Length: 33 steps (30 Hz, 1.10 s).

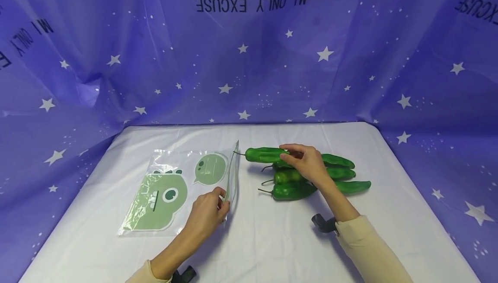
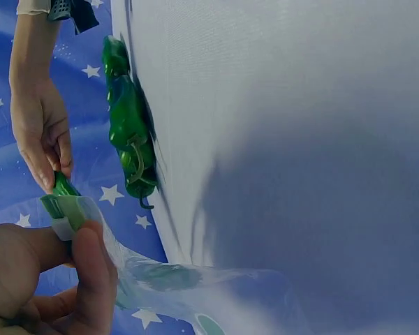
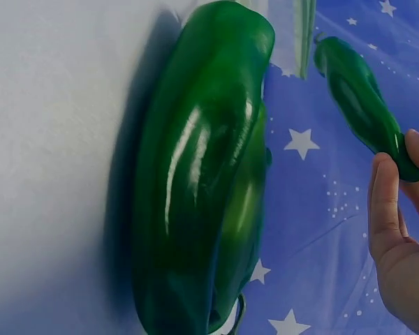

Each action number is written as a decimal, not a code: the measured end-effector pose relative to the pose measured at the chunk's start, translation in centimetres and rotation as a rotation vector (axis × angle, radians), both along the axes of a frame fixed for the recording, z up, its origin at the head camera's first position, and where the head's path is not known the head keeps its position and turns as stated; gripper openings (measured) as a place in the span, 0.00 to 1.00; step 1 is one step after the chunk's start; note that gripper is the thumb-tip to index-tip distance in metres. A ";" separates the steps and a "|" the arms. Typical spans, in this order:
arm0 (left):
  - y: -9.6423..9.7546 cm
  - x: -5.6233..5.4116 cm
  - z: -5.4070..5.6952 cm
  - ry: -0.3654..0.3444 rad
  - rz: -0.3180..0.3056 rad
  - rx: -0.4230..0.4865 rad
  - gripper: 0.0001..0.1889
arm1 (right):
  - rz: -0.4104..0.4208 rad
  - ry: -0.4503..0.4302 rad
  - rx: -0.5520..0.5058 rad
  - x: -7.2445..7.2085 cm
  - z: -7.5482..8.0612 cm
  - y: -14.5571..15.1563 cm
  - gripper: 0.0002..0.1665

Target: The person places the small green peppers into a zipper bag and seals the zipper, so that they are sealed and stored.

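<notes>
A clear zip bag (image 1: 165, 207) printed with a green cartoon monster lies flat on the left, its right-hand mouth raised and parted. My left hand (image 1: 208, 211) pinches the near part of that mouth's edge between thumb and fingers; the left wrist view shows this grip on the bag's rim (image 2: 73, 213). With thumb and fingertips, my right hand (image 1: 309, 162) holds a long green pepper (image 1: 262, 155) by its blunt end, above the table. The pepper's stem points left and reaches the bag mouth. Three more green peppers (image 1: 292, 191) lie side by side beneath the right hand.
A white cloth (image 1: 272, 244) covers the table. Behind it and at both sides hangs a purple curtain (image 1: 272, 66) with white stars and lettering. Dark straps with black mounts (image 1: 323, 223) sit at both wrists.
</notes>
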<state>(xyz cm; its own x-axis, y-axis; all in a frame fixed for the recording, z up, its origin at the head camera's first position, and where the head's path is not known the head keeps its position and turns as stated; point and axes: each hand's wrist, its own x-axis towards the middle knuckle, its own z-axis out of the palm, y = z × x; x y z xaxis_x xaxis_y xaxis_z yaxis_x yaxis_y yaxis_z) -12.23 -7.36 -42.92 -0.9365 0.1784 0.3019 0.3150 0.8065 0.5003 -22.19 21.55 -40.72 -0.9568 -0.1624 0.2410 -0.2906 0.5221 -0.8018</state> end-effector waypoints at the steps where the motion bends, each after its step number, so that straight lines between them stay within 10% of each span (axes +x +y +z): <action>1: -0.1 0.0 0.0 0.005 0.002 -0.004 0.06 | -0.002 -0.008 0.003 0.0 0.1 0.1 0.19; 23: 0.0 -0.5 -0.4 0.162 0.011 0.006 0.06 | 0.016 -0.056 0.083 -0.4 2.8 -1.4 0.16; 33: -0.6 -1.0 -0.9 0.098 0.035 0.210 0.07 | -0.002 -0.156 0.005 0.0 2.8 -1.0 0.16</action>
<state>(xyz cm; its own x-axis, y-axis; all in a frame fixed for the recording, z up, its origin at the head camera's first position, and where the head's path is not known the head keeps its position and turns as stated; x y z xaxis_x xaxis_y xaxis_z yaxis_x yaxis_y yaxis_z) -13.20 -7.92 -43.77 -0.9055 0.0704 0.4185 0.3441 0.6989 0.6270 -22.18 20.54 -37.95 -0.9829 -0.1615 0.0889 -0.1621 0.5268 -0.8344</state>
